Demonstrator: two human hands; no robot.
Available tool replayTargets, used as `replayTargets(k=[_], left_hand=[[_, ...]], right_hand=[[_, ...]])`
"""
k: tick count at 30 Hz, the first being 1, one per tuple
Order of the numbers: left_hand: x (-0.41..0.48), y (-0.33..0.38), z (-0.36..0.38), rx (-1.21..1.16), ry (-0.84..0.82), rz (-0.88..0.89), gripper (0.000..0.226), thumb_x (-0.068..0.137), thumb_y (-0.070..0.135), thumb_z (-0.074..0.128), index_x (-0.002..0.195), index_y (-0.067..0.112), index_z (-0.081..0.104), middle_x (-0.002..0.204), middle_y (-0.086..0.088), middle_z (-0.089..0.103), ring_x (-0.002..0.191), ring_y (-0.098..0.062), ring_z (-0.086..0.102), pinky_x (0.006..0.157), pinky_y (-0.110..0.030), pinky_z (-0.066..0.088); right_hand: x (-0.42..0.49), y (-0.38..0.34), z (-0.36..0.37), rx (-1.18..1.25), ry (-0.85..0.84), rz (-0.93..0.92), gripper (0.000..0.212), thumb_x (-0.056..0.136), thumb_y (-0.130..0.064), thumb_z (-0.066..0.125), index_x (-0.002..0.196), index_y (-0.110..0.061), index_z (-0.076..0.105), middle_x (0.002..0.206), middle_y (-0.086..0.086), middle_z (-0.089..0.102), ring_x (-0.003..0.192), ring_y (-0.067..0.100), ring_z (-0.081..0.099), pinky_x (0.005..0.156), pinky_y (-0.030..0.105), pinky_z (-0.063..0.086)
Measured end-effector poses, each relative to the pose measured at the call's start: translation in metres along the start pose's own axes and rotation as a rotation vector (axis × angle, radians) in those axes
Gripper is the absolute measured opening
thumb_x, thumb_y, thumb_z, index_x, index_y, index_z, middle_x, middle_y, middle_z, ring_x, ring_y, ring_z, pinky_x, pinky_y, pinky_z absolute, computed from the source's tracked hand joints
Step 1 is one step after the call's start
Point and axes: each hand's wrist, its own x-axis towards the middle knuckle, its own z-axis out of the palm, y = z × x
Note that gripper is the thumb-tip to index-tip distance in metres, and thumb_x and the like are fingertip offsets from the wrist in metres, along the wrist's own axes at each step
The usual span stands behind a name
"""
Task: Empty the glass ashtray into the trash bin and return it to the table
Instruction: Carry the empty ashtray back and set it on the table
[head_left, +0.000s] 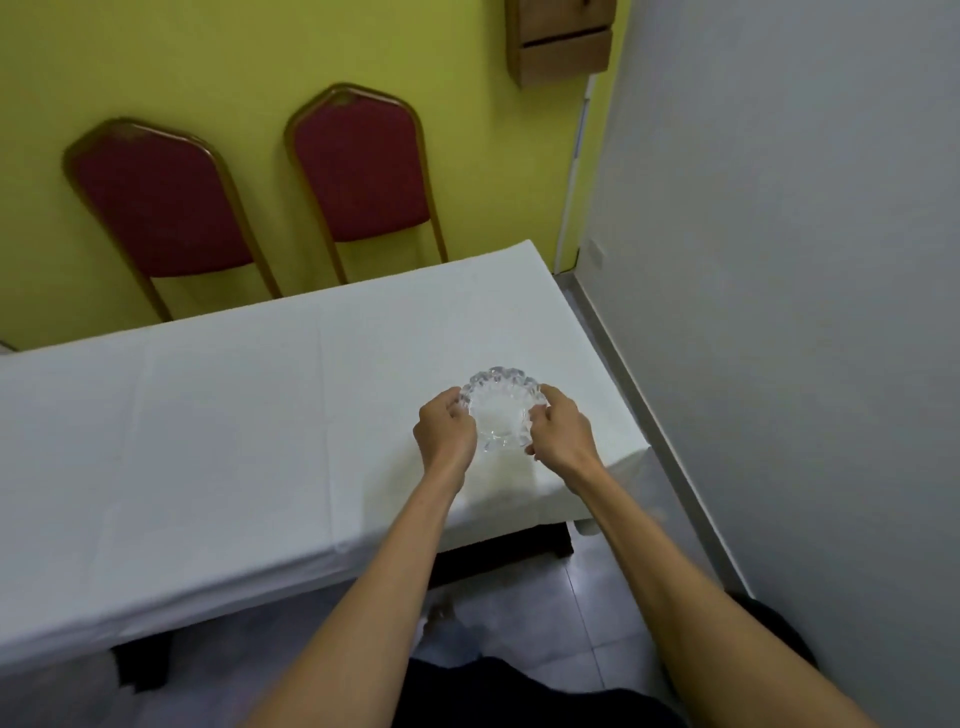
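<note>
A clear glass ashtray (503, 408) with a scalloped, faceted rim sits just right of the frame's centre, over the white-clothed surface (208, 415) and near that surface's right-hand end; whether its base touches the cloth or is slightly raised cannot be told. The bowl appears clear, with nothing distinguishable inside. The left hand (445, 428) grips the ashtray's left rim, its fingers (460, 400) curled closed around the edge. The right hand (560, 428) grips the opposite rim, fingers (540, 413) likewise closed against the glass. Both bare forearms run up from the lower edge of the frame. The cloth shows fold creases and hangs over the near edge, with a dark table leg (563, 540) visible below the right corner. Beyond the surface, in the upper left of the frame, two red-padded chairs with gold-coloured frames (166, 208) (363, 171) stand against a yellow-green wall (208, 52). A wooden wall-mounted box (561, 41) occupies the top edge, right of centre. A grey wall (805, 260) fills the right side, and a grey tiled floor (597, 597) lies below. No brand, label or legible writing appears on any item. No trash bin is in view
</note>
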Motion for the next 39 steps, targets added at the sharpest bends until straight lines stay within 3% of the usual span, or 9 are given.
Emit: replayTargets(k=[2, 5, 10, 16, 21, 25, 29, 32, 39], left_hand=[[0.014, -0.004, -0.011, -0.019, 0.058, -0.049, 0.037, 0.095, 0.002, 0.040, 0.117, 0.007, 0.069, 0.119, -0.012, 0.070, 0.110, -0.035, 0.062, 0.078, -0.026, 0.043], [0.040, -0.011, -0.028, -0.001, 0.122, -0.104, 0.042, 0.097, 0.002, 0.039, 0.131, 0.010, 0.063, 0.133, -0.009, 0.064, 0.122, -0.031, 0.059, 0.099, -0.035, 0.049], [0.087, -0.026, -0.055, 0.024, 0.194, -0.127, 0.044, 0.092, -0.002, 0.038, 0.125, 0.007, 0.066, 0.126, -0.012, 0.068, 0.116, -0.034, 0.061, 0.098, -0.039, 0.051], [0.109, -0.031, -0.068, 0.028, 0.268, -0.158, 0.042, 0.087, -0.011, 0.037, 0.108, 0.010, 0.067, 0.093, 0.007, 0.060, 0.091, -0.025, 0.054, 0.076, -0.026, 0.039], [0.123, -0.032, -0.064, 0.017, 0.327, -0.177, 0.038, 0.085, -0.015, 0.038, 0.095, 0.017, 0.058, 0.079, 0.009, 0.052, 0.086, -0.020, 0.047, 0.066, -0.010, 0.030], [0.126, -0.032, -0.060, 0.044, 0.380, -0.210, 0.048, 0.086, -0.014, 0.039, 0.122, 0.004, 0.064, 0.115, -0.011, 0.067, 0.111, -0.030, 0.059, 0.081, -0.017, 0.036], [0.131, -0.030, -0.059, 0.051, 0.419, -0.175, 0.044, 0.079, -0.020, 0.040, 0.113, -0.007, 0.066, 0.099, -0.020, 0.068, 0.086, -0.022, 0.053, 0.083, -0.018, 0.041], [0.132, -0.029, -0.058, 0.061, 0.423, -0.186, 0.046, 0.079, -0.018, 0.040, 0.114, -0.003, 0.066, 0.111, -0.022, 0.070, 0.104, -0.036, 0.064, 0.082, -0.020, 0.042], [0.130, -0.026, -0.058, 0.118, 0.408, -0.186, 0.052, 0.084, -0.017, 0.042, 0.130, -0.003, 0.060, 0.126, -0.022, 0.066, 0.121, -0.037, 0.059, 0.098, -0.031, 0.045]], right_hand=[[0.017, -0.008, 0.020, -0.045, -0.042, -0.002, 0.048, 0.100, -0.016, 0.035, 0.148, -0.010, 0.043, 0.136, 0.016, 0.062, 0.110, 0.038, 0.067, 0.097, 0.051, 0.055], [0.036, -0.025, 0.048, -0.090, -0.087, -0.002, 0.042, 0.099, -0.011, 0.036, 0.136, -0.008, 0.054, 0.123, 0.017, 0.067, 0.098, 0.038, 0.070, 0.089, 0.052, 0.058], [0.080, -0.038, 0.107, -0.162, -0.161, -0.038, 0.051, 0.078, -0.015, 0.032, 0.121, -0.011, 0.059, 0.108, 0.023, 0.065, 0.100, 0.040, 0.064, 0.082, 0.052, 0.059], [0.096, -0.057, 0.138, -0.223, -0.210, -0.031, 0.018, 0.086, -0.001, 0.035, 0.088, -0.013, 0.048, 0.098, 0.025, 0.061, 0.098, 0.041, 0.056, 0.070, 0.038, 0.046], [0.115, -0.057, 0.149, -0.300, -0.261, -0.114, 0.027, 0.089, -0.004, 0.039, 0.109, -0.005, 0.057, 0.106, 0.022, 0.060, 0.106, 0.038, 0.048, 0.072, 0.031, 0.034], [0.126, -0.054, 0.154, -0.314, -0.276, -0.160, 0.034, 0.094, -0.013, 0.036, 0.120, -0.010, 0.059, 0.110, 0.021, 0.058, 0.094, 0.032, 0.048, 0.074, 0.031, 0.039], [0.133, -0.052, 0.157, -0.294, -0.273, -0.173, 0.039, 0.093, -0.022, 0.033, 0.121, -0.021, 0.060, 0.102, 0.018, 0.059, 0.086, 0.035, 0.061, 0.075, 0.044, 0.060], [0.147, -0.035, 0.165, -0.271, -0.291, -0.163, 0.041, 0.088, -0.031, 0.032, 0.119, -0.031, 0.058, 0.093, 0.017, 0.068, 0.082, 0.039, 0.068, 0.070, 0.049, 0.062], [0.144, -0.042, 0.158, -0.236, -0.279, -0.180, 0.041, 0.091, -0.032, 0.034, 0.123, -0.031, 0.059, 0.093, 0.021, 0.070, 0.074, 0.039, 0.072, 0.064, 0.049, 0.063]])
